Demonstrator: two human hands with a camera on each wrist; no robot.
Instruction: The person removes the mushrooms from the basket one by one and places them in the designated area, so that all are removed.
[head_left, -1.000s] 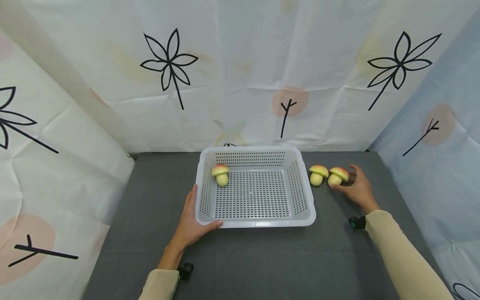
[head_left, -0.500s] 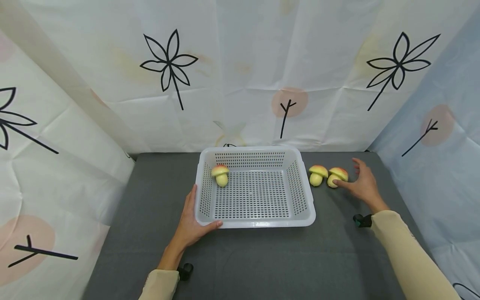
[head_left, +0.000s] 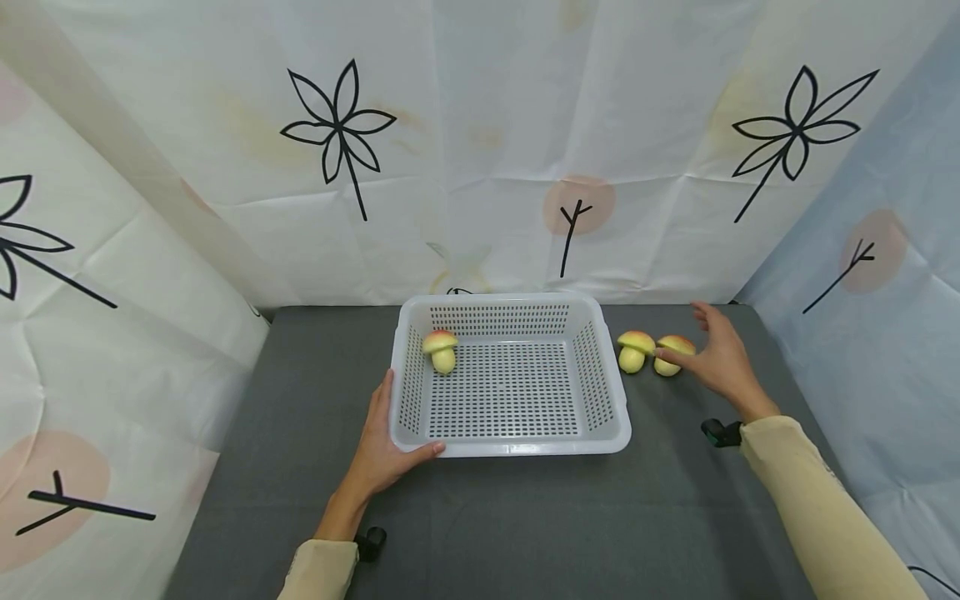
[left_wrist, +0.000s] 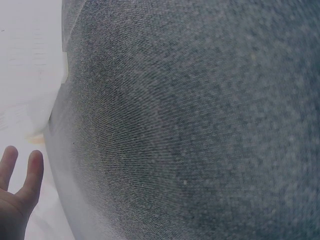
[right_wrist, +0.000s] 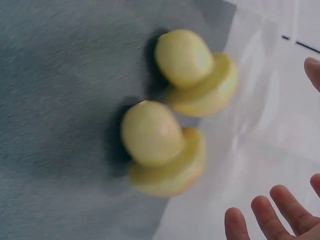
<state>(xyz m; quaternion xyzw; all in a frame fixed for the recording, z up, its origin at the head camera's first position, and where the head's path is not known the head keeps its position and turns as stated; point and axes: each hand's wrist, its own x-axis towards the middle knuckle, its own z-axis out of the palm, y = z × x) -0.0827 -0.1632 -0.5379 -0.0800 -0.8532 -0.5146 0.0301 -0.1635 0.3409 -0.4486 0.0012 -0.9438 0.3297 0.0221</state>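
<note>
My left hand (head_left: 382,446) rests at the front left corner of a white perforated plastic basket (head_left: 510,448), its fingers straight along the side and its thumb on the front rim. Inside the basket, at the left, is a toy mushroom (head_left: 442,352) with a yellow stem and a red-yellow cap. Two similar mushrooms stand side by side right of the basket: a nearer one (head_left: 634,350) and an outer one (head_left: 666,367). My right hand (head_left: 720,358) hovers by the outer mushroom, fingers spread, holding nothing; its thumb partly covers that mushroom. In the right wrist view both mushrooms (right_wrist: 152,132) appear apart from the fingers (right_wrist: 290,207).
A dark grey cloth (head_left: 525,525) covers the table. White patterned fabric (head_left: 480,150) hangs behind it and on both sides. Black straps are at both wrists. A thin dark line (head_left: 930,575) crosses the lower right corner.
My right hand has drawn back slightly from the outer mushroom to the right, then shifted up and a little left, with its fingers spread. The left hand, basket and mushrooms have stayed put.
</note>
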